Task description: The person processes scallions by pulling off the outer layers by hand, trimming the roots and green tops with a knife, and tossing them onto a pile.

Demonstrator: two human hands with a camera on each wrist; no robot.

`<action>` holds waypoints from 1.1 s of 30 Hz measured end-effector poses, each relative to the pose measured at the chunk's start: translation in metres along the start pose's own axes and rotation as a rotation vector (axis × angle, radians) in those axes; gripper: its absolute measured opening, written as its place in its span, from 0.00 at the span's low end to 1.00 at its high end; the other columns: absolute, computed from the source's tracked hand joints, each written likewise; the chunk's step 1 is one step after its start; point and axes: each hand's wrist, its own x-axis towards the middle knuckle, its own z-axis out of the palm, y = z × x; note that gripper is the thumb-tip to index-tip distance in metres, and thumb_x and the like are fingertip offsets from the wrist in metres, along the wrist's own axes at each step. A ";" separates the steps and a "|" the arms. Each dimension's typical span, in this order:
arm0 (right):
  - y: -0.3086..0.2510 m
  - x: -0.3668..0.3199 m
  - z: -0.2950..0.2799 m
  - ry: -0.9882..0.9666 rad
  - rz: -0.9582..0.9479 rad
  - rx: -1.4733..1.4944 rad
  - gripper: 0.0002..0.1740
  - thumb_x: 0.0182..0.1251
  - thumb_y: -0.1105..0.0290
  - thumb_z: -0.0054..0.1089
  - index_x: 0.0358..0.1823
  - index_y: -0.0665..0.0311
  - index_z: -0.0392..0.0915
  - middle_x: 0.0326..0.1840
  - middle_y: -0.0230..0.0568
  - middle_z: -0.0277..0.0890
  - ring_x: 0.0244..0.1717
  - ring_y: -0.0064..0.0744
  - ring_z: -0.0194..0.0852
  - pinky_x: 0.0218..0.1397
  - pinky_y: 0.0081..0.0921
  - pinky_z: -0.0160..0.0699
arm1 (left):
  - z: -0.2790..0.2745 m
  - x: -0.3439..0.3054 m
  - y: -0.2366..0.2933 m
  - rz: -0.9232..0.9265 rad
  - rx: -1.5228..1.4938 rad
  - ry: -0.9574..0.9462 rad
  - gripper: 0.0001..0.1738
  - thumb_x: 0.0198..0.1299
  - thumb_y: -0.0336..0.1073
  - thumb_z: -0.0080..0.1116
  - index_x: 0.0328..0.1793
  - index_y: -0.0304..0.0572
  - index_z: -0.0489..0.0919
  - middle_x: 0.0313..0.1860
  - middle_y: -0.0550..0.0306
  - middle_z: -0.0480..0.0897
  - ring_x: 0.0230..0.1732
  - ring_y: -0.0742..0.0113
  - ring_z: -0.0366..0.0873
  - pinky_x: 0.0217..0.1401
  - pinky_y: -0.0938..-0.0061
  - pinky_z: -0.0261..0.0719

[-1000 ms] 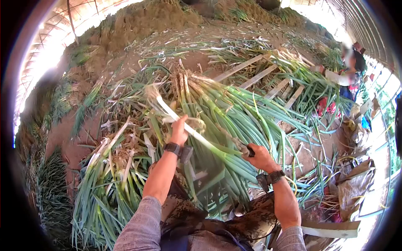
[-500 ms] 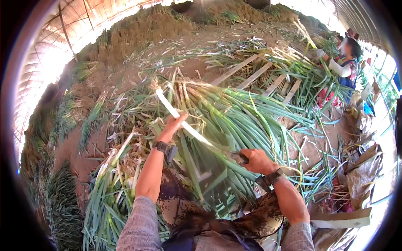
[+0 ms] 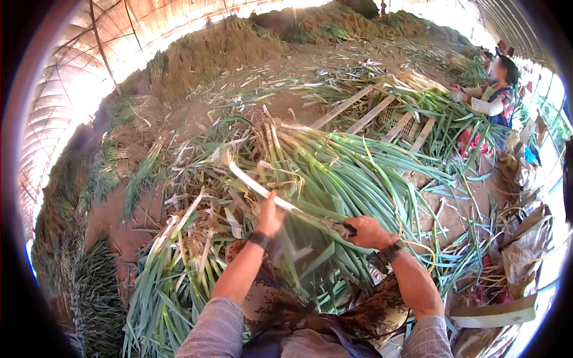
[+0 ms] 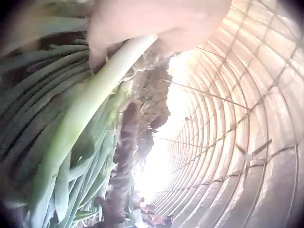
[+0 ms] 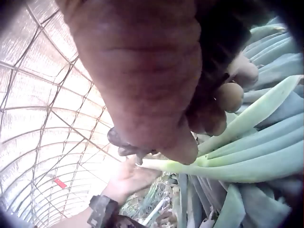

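Observation:
My left hand (image 3: pixel 270 216) grips a long green onion (image 3: pixel 255 186) by its white shank, root end pointing up and left. In the left wrist view the shank (image 4: pixel 90 102) runs out from under my fingers toward its green leaves. My right hand (image 3: pixel 369 232) is curled round a dark hand tool (image 3: pixel 343 229), right at the green part of the onion. Small dark tips (image 5: pixel 124 143) of this tool show past my thumb in the right wrist view; the rest is hidden by my palm. Under both hands lies a big heap of green onions (image 3: pixel 352 173).
Another bunch of green onions (image 3: pixel 173 280) lies at my left knee. Wooden slats (image 3: pixel 373 113) stand beyond the heap, where another person (image 3: pixel 501 89) works at the right. Loose leaves litter the soil; a pale board (image 3: pixel 495 313) is at lower right.
My left hand and the onion have come down toward my body, while my right hand stays near the leaves. The other person's hands have dropped from a raised stalk to the pile.

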 end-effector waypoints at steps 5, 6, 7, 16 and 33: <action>0.006 0.001 -0.006 0.031 0.014 0.046 0.16 0.61 0.58 0.65 0.43 0.61 0.82 0.33 0.55 0.82 0.36 0.60 0.80 0.40 0.48 0.79 | 0.009 -0.029 0.039 0.256 -0.048 0.222 0.14 0.76 0.49 0.49 0.43 0.49 0.72 0.31 0.61 0.75 0.33 0.63 0.78 0.40 0.59 0.82; 0.009 0.002 -0.009 0.031 0.047 0.071 0.16 0.61 0.58 0.65 0.42 0.62 0.82 0.33 0.55 0.81 0.35 0.59 0.80 0.40 0.47 0.78 | 0.005 -0.026 0.076 0.444 0.057 0.218 0.15 0.77 0.50 0.49 0.43 0.49 0.72 0.29 0.61 0.74 0.30 0.65 0.77 0.35 0.63 0.80; 0.013 0.000 -0.009 0.031 0.081 0.098 0.16 0.60 0.58 0.66 0.41 0.63 0.82 0.32 0.55 0.81 0.35 0.58 0.79 0.39 0.46 0.78 | 0.005 -0.026 0.121 0.623 0.155 0.204 0.18 0.77 0.53 0.47 0.41 0.49 0.72 0.27 0.62 0.72 0.26 0.66 0.74 0.31 0.66 0.78; 0.023 0.003 -0.008 -0.052 0.127 0.126 0.19 0.55 0.63 0.68 0.48 0.63 0.82 0.30 0.52 0.78 0.28 0.48 0.77 0.35 0.40 0.76 | 0.075 -0.209 0.513 1.371 0.761 0.591 0.19 0.72 0.50 0.52 0.43 0.38 0.75 0.26 0.58 0.75 0.19 0.69 0.70 0.21 0.70 0.73; 0.005 0.028 0.035 -0.005 0.125 -0.048 0.21 0.56 0.61 0.71 0.47 0.64 0.79 0.36 0.54 0.81 0.37 0.57 0.81 0.40 0.48 0.78 | 0.069 -0.107 -0.055 0.163 1.007 -0.346 0.18 0.70 0.47 0.57 0.42 0.38 0.83 0.31 0.61 0.82 0.30 0.73 0.77 0.31 0.74 0.73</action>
